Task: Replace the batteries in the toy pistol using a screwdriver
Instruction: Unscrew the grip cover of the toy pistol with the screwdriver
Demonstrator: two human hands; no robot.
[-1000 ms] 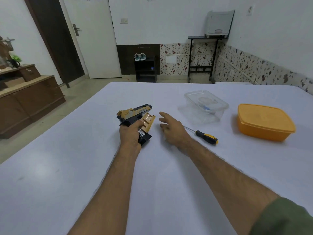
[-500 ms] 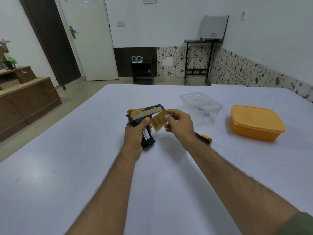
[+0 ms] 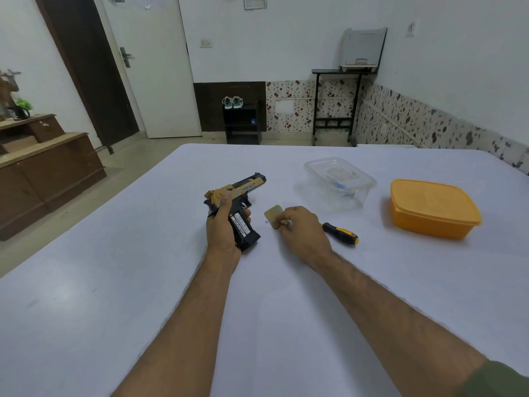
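"Hyprpoint"-like print on batteries point(image 3: 240, 226) — toy pistol point(image 3: 237, 193) in left hand point(image 3: 221, 224).

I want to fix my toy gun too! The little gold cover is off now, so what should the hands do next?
Probably let go of the gold cover onto the table. The right hand holds it low beside the screwdriver, while the left hand holds the toy pistol with its batteries showing. A free hand could then pull them out.
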